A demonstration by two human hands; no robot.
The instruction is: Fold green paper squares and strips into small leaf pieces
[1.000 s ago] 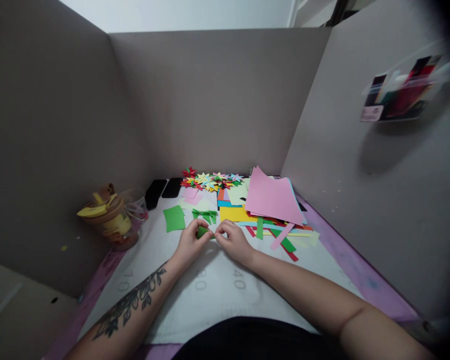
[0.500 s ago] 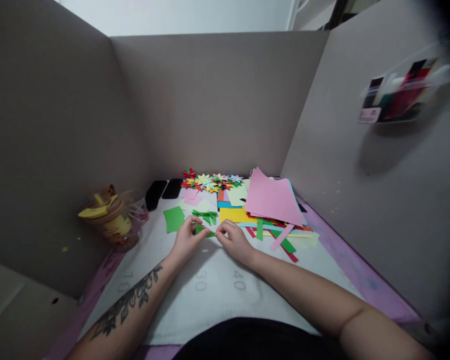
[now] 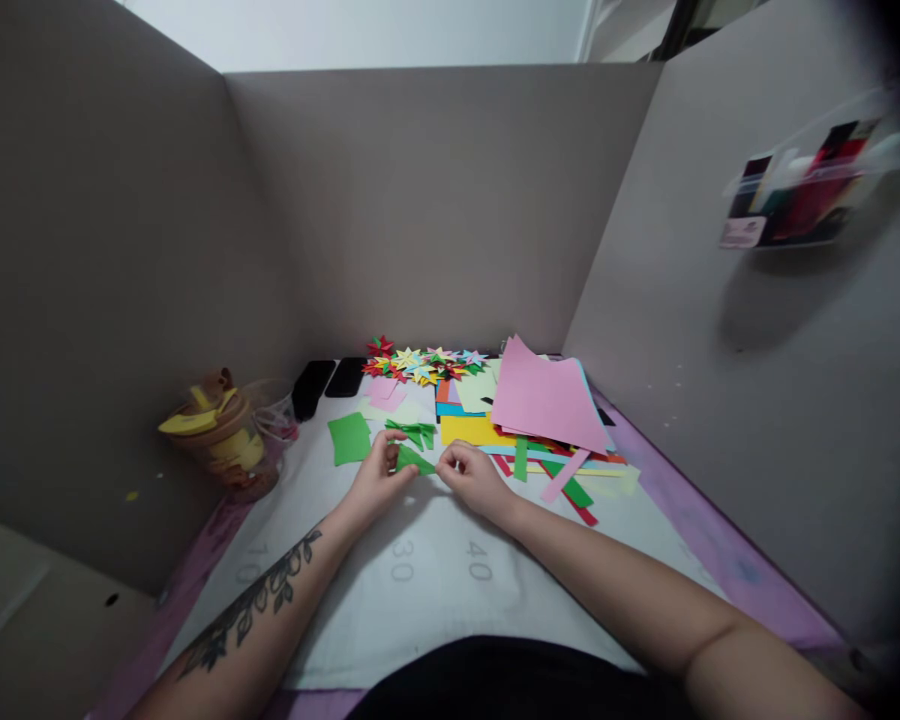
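Note:
A small piece of folded green paper [image 3: 415, 460], roughly triangular, is held between my two hands over the white cloth. My left hand [image 3: 375, 482] grips its left side with thumb and fingers. At its right tip, my right hand [image 3: 476, 480] has thumb and forefinger pinched together. Just beyond my fingers lie several folded green paper pieces [image 3: 420, 434]. A flat green paper square [image 3: 349, 438] rests left of them.
Colourful paper stars [image 3: 420, 367] are heaped at the back. Pink sheets [image 3: 544, 395] and loose strips [image 3: 566, 474] lie to the right. Two black phones [image 3: 314, 388] and a brown pot [image 3: 229, 435] stand left. Grey panels [image 3: 442, 200] enclose the table.
My left thumb has shifted down, so more of the green paper shows between my hands. My right hand has moved slightly right, still pinching the tip.

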